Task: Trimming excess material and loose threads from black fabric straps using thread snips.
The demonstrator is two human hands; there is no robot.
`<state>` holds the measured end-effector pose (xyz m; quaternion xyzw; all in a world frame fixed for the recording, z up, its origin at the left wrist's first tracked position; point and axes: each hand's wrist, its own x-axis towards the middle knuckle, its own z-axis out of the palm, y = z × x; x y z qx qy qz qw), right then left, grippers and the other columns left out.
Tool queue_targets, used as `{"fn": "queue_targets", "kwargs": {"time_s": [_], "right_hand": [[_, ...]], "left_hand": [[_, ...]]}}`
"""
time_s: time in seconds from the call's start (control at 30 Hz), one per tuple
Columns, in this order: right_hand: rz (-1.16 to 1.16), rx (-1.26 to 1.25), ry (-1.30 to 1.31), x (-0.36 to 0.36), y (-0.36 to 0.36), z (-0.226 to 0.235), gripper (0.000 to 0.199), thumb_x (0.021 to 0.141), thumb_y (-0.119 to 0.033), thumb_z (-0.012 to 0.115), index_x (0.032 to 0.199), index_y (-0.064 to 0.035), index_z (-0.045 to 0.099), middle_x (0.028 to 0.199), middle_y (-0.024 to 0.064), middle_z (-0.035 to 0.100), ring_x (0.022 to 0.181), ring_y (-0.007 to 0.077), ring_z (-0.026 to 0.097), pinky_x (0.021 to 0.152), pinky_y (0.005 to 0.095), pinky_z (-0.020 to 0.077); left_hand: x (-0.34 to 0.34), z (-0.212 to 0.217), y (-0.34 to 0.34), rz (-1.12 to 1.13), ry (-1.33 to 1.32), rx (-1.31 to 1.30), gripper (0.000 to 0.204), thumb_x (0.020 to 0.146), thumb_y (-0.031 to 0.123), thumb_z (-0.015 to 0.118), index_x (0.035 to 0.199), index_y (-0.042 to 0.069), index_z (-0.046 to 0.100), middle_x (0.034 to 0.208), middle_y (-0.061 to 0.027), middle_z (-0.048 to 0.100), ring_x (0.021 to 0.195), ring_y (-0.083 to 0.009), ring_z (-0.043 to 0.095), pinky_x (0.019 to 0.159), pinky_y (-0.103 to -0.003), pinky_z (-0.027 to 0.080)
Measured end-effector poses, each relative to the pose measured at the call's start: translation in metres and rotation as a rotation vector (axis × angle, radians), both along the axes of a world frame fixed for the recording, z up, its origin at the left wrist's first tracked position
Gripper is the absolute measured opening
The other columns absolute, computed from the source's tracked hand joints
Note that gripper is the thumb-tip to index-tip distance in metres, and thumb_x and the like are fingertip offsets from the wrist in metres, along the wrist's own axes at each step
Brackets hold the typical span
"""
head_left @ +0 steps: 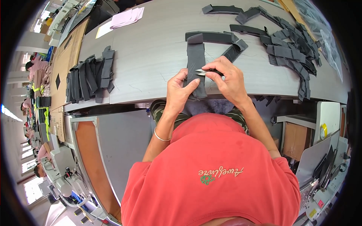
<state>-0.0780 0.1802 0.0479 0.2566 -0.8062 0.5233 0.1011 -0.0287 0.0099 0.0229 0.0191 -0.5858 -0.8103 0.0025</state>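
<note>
A dark grey fabric strip (195, 56) lies lengthwise before me, its near end at the table's front edge. My left hand (180, 88) grips that strip near its lower end, thumb on top. In my right hand (228, 80) is a small pair of thread snips (203, 72), pinched between thumb and fingers. The blades point left over the strip, their tips parted. Beyond the strip's top end, another dark strip (215, 37) lies crosswise, and one more strip (235, 49) slants away behind my right hand. Loose threads are scattered around the strips.
A row of dark strips (88, 77) sits on the left of the grey table (151, 49). A tangled heap of strips (290, 51) spreads on the right, some hanging over the edge. Pink papers (127, 17) lie at the far left. Clear plastic (324, 34) drapes the right side.
</note>
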Motion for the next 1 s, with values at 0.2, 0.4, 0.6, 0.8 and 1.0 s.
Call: {"fn": "queue_targets", "kwargs": {"time_s": [0.2,0.4,0.6,0.8,1.0], "right_hand": [[-0.009,0.078,0.064,0.002,-0.005,-0.002,0.009,0.078,-0.013,0.069,0.087,-0.0126,0.068,0.086,0.0030,0.057,0.065,0.0200,0.058,0.057,0.0323,0.0435],[-0.058,0.123,0.235,0.003,-0.010,-0.005,0.008,0.077,-0.013,0.068,0.086,-0.0140,0.068,0.084,0.0022,0.057,0.062,0.0188,0.056,0.060,0.0312,0.0409],[-0.031,0.079,0.180,-0.001,-0.005,-0.008,0.014,0.076,-0.015,0.071,0.090,-0.0137,0.069,0.085,0.0013,0.056,0.067,0.0183,0.057,0.063,0.0302,0.0413],[-0.026,-0.099,-0.057,-0.006,-0.007,0.007,0.020,0.075,-0.015,0.073,0.095,-0.0120,0.069,0.087,0.0031,0.055,0.069,0.0180,0.056,0.065,0.0296,0.0453],[0.057,0.072,-0.068,-0.017,-0.002,-0.007,0.016,0.076,-0.016,0.072,0.089,-0.0089,0.066,0.084,0.0032,0.055,0.070,0.0235,0.058,0.060,0.0319,0.0442]], "left_hand": [[0.001,0.003,0.003,0.019,-0.009,-0.122,0.014,0.081,-0.003,0.066,0.094,-0.006,0.067,0.101,-0.0019,0.058,0.087,-0.0069,0.054,0.073,-0.021,0.046],[0.002,0.005,0.002,-0.021,-0.036,-0.032,0.017,0.082,-0.005,0.064,0.099,-0.004,0.065,0.100,-0.0013,0.058,0.086,-0.0073,0.057,0.076,-0.021,0.047],[0.004,0.012,0.005,0.009,-0.094,0.000,0.008,0.080,-0.002,0.067,0.087,-0.005,0.065,0.089,0.0004,0.055,0.078,-0.0048,0.052,0.065,-0.020,0.044],[0.002,-0.001,-0.003,0.014,0.026,-0.250,0.015,0.078,0.002,0.068,0.091,-0.005,0.064,0.093,-0.0004,0.058,0.083,-0.0078,0.053,0.074,-0.024,0.045],[0.002,0.015,-0.004,-0.113,0.202,-0.502,0.016,0.079,0.003,0.067,0.093,-0.004,0.063,0.094,-0.0003,0.061,0.084,-0.0075,0.053,0.076,-0.024,0.045]]}}
